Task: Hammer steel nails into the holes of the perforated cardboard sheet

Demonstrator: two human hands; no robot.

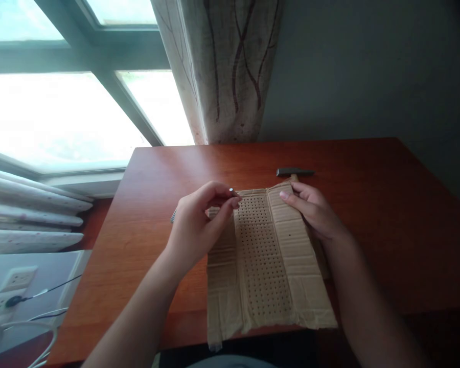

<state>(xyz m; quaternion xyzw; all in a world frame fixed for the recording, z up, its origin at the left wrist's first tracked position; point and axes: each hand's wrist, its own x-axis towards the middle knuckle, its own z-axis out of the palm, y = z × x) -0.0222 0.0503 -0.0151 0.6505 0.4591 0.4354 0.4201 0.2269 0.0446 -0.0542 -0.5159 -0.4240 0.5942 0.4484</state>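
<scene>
My left hand (197, 220) pinches a nail (232, 191) between thumb and fingertips, its bright flat head pointing up. The nail is over the upper left of a creased cardboard sheet (297, 245); whether its tip touches the sheet I cannot tell. Rows of small holes run down the sheet's middle panel. At the upper right edge my right hand (314, 207) grips the cardboard, thumb on top and fingers underneath. A hammer (294, 172) lies just beyond that edge, most of its handle hidden. Slim metal pieces (173, 215) peek out behind my left hand.
The reddish-brown wooden table (138, 240) carries everything, and the cardboard overhangs its front edge. Behind it hangs a patterned curtain (230, 71) beside a window (61, 117). Cables and a wall socket (19, 278) are at the lower left.
</scene>
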